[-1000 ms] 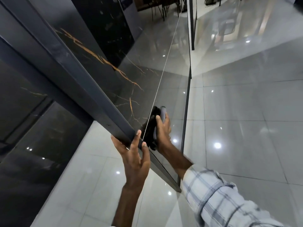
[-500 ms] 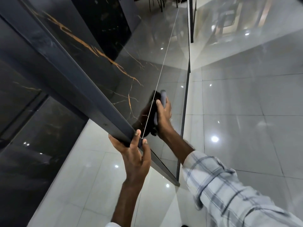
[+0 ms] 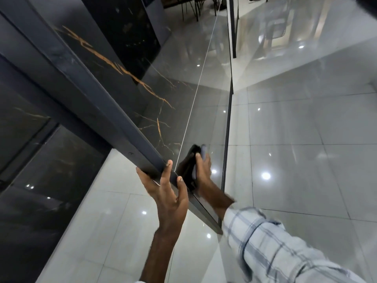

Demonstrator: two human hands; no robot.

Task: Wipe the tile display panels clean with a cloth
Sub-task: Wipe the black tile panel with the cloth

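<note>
A glossy black tile display panel [image 3: 142, 64] with orange veins swings out from the left, seen almost edge-on. My left hand [image 3: 165, 188] grips its dark metal edge frame [image 3: 114, 119] low down, thumb and fingers wrapped around it. My right hand [image 3: 203, 172] presses a grey cloth [image 3: 203, 151] flat against the panel's shiny face near its lower edge; a dark reflection of the hand shows beside it. The cloth is mostly hidden by my fingers.
More dark panels [image 3: 40, 160] stand to the left behind the held one. A thin black frame post [image 3: 227, 144] runs down just right of my right hand. A polished grey tiled floor [image 3: 306, 160] spreads below and to the right.
My right hand with the cloth slid up the panel face, then back down toward the lower edge. My left hand kept its grip on the frame.
</note>
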